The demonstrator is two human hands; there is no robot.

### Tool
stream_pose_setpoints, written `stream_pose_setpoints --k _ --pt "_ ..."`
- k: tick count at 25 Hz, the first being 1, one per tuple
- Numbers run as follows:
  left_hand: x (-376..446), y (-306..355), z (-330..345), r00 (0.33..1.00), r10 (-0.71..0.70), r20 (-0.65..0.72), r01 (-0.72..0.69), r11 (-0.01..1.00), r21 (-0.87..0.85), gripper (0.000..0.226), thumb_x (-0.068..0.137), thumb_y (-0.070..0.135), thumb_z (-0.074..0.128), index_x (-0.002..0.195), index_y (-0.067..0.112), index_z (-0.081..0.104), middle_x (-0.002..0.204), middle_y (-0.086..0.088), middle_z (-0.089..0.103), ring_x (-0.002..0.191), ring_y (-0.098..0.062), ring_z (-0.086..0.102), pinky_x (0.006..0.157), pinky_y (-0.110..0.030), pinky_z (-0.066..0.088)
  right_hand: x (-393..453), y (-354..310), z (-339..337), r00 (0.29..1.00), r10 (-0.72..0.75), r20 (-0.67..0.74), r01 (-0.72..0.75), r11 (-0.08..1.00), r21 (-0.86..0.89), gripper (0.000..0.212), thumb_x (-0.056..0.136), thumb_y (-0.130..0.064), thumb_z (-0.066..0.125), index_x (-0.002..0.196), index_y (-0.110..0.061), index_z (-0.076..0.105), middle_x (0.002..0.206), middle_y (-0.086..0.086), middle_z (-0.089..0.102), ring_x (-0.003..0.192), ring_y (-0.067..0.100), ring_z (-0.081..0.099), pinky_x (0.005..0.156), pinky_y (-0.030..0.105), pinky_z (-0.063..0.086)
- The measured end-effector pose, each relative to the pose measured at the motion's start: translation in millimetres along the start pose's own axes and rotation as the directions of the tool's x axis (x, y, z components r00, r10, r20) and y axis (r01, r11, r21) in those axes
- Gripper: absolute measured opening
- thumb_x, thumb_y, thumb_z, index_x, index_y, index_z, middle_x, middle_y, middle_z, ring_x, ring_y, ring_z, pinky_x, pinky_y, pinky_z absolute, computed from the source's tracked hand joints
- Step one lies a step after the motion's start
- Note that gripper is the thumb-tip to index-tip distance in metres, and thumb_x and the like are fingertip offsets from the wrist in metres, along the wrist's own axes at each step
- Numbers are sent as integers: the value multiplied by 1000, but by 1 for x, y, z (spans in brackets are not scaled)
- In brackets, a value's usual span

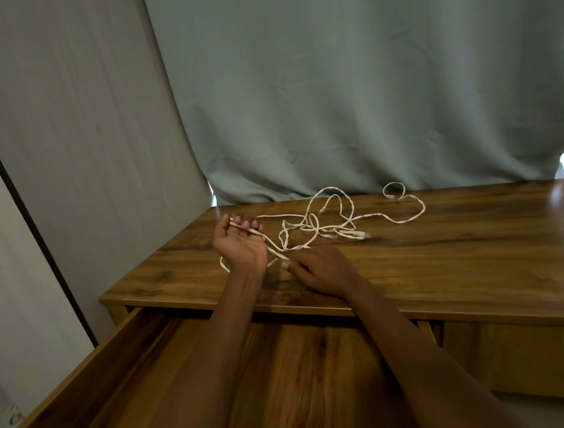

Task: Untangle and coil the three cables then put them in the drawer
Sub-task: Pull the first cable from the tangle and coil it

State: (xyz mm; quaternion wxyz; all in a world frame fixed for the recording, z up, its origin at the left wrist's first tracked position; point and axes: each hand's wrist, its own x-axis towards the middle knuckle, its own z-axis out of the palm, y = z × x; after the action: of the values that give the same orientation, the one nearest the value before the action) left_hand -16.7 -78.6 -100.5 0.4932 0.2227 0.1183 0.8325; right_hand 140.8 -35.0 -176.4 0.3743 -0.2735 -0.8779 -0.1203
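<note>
Here the left hand (241, 248), palm up, curled its grip round one white cable end (246, 228); the right hand (319, 272) pinched that strand just right of it, the tangle (322, 225) lying farther right on the tabletop (447, 250), beyond the open drawer (152, 378).

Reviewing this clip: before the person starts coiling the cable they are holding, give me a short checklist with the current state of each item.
1. Cable end secured: left hand, palm up, holds one end of a white braided cable in its fingers. Ok.
2. Second hold: right hand pinches the same cable lower down. Ok.
3. Cable free of the rest: it runs into the tangled heap of white cables on the wooden desk top. Not ok.
4. Wooden drawer open: pulled out under the arms. Ok.
5. Three separate cables present: cannot tell.
</note>
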Motion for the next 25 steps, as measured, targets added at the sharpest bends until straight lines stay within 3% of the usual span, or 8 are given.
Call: stream_pose_setpoints --k 4,5,7,9,11,16,22,25 --pt "25 -14 -3 990 135 -36 -103 877 469 40 102 14 37 64 14 49 52 8 49 49 -7 40 54 -23 32 1 -6 0 995 -63 -78 55 993 -101 29 93 -42 50 102 -27 74 78 2 75 64 25 68 52 28 38" --pt "29 -18 -5 992 125 4 -95 728 679 40 100 11 37 62 14 51 54 6 50 51 -9 41 55 -24 32 2 -5 -1 991 -64 -118 48 991 -127 32 91 -40 50 101 -24 75 76 3 74 61 26 68 50 28 40" --pt "31 -16 -13 984 53 168 -175 191 966 38 94 5 40 62 13 58 61 3 54 63 -17 49 62 -23 37 1 0 -5 987 -8 -159 -19 986 -166 38 88 -42 48 105 -21 75 72 4 72 59 25 67 52 28 43" --pt "22 -7 -17 953 -135 271 -299 -274 914 32 95 6 42 75 7 67 79 -4 65 83 -24 60 70 -21 40 0 5 -7 989 100 -111 -120 974 -191 44 91 -49 45 117 -24 69 75 2 73 69 24 69 59 32 47" --pt "13 2 -16 936 -271 226 -336 -485 808 32 100 14 41 95 1 70 101 -14 70 101 -29 62 83 -30 41 -1 7 -5 987 133 -94 -149 970 -193 46 94 -56 41 120 -26 65 85 1 74 77 24 70 65 35 51" --pt "6 4 -21 862 -494 -112 -18 -250 968 90 97 71 15 44 12 56 45 -5 50 47 -20 48 57 -30 39 2 11 -9 983 82 -166 -97 992 -81 38 95 -54 55 106 -21 70 90 -1 73 79 25 69 66 36 50" --pt "5 21 -26 297 -952 -79 457 69 887 66 99 61 43 51 18 27 43 4 23 40 -11 17 44 -26 13 3 15 -10 982 120 -148 -110 991 77 43 96 -49 42 101 -18 72 92 1 73 85 25 66 74 39 50" --pt "-3 21 -29 152 -983 100 616 173 768 60 105 35 41 49 19 26 42 5 19 39 -9 17 43 -24 17 0 24 -7 969 217 -119 -201 971 133 41 97 -44 39 109 -21 71 96 5 72 89 26 63 74 35 43"
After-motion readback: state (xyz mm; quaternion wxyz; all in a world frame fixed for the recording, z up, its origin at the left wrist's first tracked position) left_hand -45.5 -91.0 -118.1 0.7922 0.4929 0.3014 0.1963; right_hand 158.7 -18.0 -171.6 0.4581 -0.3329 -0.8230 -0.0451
